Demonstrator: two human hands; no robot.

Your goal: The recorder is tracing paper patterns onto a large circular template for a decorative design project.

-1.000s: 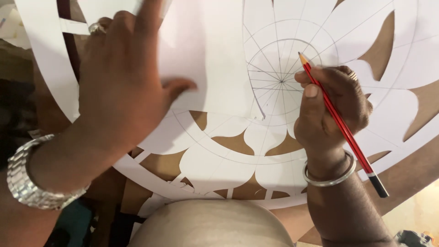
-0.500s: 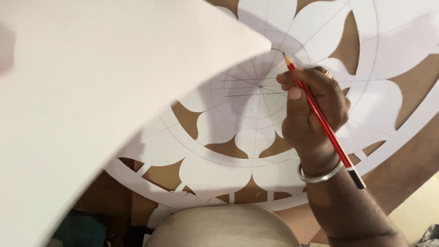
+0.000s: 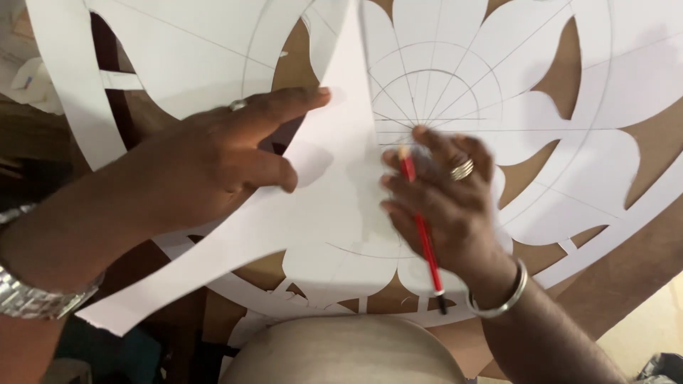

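Observation:
A large white paper cut-out [image 3: 498,78] with a flower pattern and pencilled lines lies on a brown board [image 3: 612,277]. My left hand [image 3: 213,160], wearing a ring and a metal wristwatch [image 3: 32,299], holds a loose white paper sheet [image 3: 313,206] that slants across the cut-out's left half. My right hand [image 3: 445,203], with a ring and a bangle [image 3: 501,302], rests palm down near the pattern's centre. It keeps a red pencil [image 3: 425,238] between its fingers, dark end toward me. The fingertips of both hands touch the sheet's edge.
A rounded grey-beige shape [image 3: 341,355] fills the bottom centre, close to me. Scraps of white paper [image 3: 28,78] lie at the upper left beyond the cut-out's outer ring [image 3: 71,107]. A pale floor [image 3: 654,327] shows at the lower right.
The loose sheet, which hid the whole left side half a second ago, has come down onto the cut-out. My right hand has turned from drawing with the pencil tip to lying flat.

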